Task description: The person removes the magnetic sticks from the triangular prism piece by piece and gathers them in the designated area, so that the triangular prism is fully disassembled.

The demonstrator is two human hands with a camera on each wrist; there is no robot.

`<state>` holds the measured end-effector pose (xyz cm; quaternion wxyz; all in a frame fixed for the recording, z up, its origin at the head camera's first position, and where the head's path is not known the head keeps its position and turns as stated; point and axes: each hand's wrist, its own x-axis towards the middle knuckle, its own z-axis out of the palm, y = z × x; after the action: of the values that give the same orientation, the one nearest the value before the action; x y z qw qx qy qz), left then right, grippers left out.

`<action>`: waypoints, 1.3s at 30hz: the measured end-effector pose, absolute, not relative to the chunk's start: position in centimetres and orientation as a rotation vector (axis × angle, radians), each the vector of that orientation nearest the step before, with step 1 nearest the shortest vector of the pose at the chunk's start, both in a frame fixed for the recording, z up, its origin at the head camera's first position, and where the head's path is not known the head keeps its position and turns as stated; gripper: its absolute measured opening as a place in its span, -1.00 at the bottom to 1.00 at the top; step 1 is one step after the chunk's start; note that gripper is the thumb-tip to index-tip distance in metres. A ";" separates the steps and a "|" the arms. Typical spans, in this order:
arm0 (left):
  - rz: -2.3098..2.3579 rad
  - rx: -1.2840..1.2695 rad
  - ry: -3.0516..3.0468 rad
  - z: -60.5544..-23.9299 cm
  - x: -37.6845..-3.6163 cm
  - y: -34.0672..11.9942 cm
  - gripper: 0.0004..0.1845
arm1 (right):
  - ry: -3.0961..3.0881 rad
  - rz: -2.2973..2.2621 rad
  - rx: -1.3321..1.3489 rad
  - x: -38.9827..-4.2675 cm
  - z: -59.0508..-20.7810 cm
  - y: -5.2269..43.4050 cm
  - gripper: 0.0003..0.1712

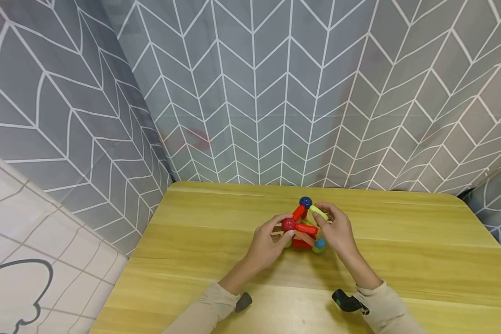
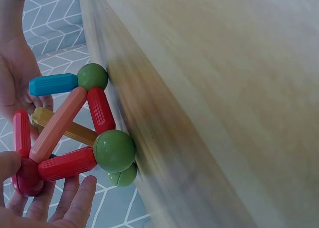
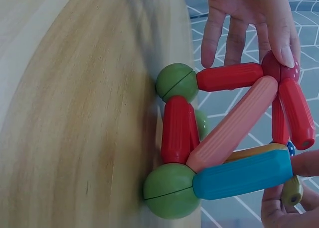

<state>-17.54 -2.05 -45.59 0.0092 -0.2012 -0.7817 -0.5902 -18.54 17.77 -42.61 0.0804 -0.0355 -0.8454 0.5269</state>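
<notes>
Together, two hands work a magnetic rod-and-ball structure [image 1: 304, 229] standing mid-table on green balls [image 3: 169, 190]. Left hand [image 1: 269, 241] pinches the dark red ball [image 1: 288, 224] between thumb and fingers; right hand [image 1: 338, 229] grips the yellow-green rod [image 1: 318, 212] below the blue ball [image 1: 305, 202] on the wooden table [image 1: 401, 250].

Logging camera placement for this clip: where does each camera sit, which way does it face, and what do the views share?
Head: worn high, looking forward and down at the wooden table; both forearms, left hand and right hand show.
Left wrist: low, looking along the table edge at the rod-and-ball structure; left fingers show.
Right wrist: opposite side, facing the structure; both hands' fingers show.
Shared: both wrist views show the blue rod and green balls.
</notes>
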 end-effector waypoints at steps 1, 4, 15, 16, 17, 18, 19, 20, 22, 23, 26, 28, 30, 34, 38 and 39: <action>-1.843 -0.626 -2.443 -45.6 -17.5 -2.1 -0.58 | -2.523 1.577 -0.116 -18.6 -42.6 17.8 -0.62; -1.845 -0.623 -2.443 -45.6 -17.6 -2.0 -0.58 | -2.514 1.564 -0.151 -18.8 -42.7 17.8 -0.61; -1.853 -0.656 -2.415 -45.7 -17.6 -2.2 -0.59 | -2.479 1.555 -0.165 -19.4 -43.0 17.5 -0.56; -1.854 -0.658 -2.415 -45.7 -17.6 -2.2 -0.59 | -2.478 1.551 -0.173 -19.4 -43.0 17.4 -0.55; -1.855 -0.660 -2.414 -45.7 -17.6 -2.2 -0.59 | -2.470 1.551 -0.178 -19.5 -43.0 17.4 -0.56; -1.855 -0.662 -2.414 -45.7 -17.6 -2.2 -0.58 | -2.461 1.552 -0.184 -19.5 -43.0 17.4 -0.56; -1.857 -0.665 -2.412 -45.6 -17.6 -2.2 -0.58 | -2.449 1.555 -0.185 -19.5 -43.0 17.3 -0.57; -1.860 -0.668 -2.410 -45.6 -17.6 -2.2 -0.58 | -2.439 1.554 -0.185 -19.5 -43.0 17.3 -0.58; -1.863 -0.673 -2.407 -45.5 -17.6 -2.1 -0.58 | -2.421 1.550 -0.183 -19.5 -43.1 17.3 -0.60; -1.864 -0.674 -2.408 -45.5 -17.6 -2.2 -0.57 | -2.414 1.548 -0.182 -19.5 -43.1 17.3 -0.61; -1.858 -0.670 -2.423 -45.5 -17.6 -2.2 -0.58 | -2.404 1.535 -0.182 -19.5 -43.3 17.3 -0.63; -1.848 -0.666 -2.436 -45.5 -17.6 -2.2 -0.58 | -2.402 1.530 -0.187 -19.6 -43.3 17.3 -0.64; -1.839 -0.663 -2.446 -45.5 -17.6 -2.2 -0.58 | -2.404 1.523 -0.193 -19.7 -43.4 17.4 -0.65; -1.816 -0.670 -2.449 -45.6 -17.6 -2.2 -0.59 | -2.404 1.516 -0.178 -19.7 -43.4 17.4 -0.67; -1.801 -0.678 -2.448 -45.8 -17.8 -2.2 -0.59 | -2.404 1.510 -0.163 -19.7 -43.5 17.5 -0.69; -1.799 -0.676 -2.452 -45.8 -17.8 -2.2 -0.59 | -2.405 1.508 -0.161 -19.7 -43.5 17.5 -0.70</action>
<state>-17.77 -2.22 -45.79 0.0134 -0.2169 -0.7870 -0.5774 -19.70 17.47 -43.54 0.1487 -0.0561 -0.8364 0.5246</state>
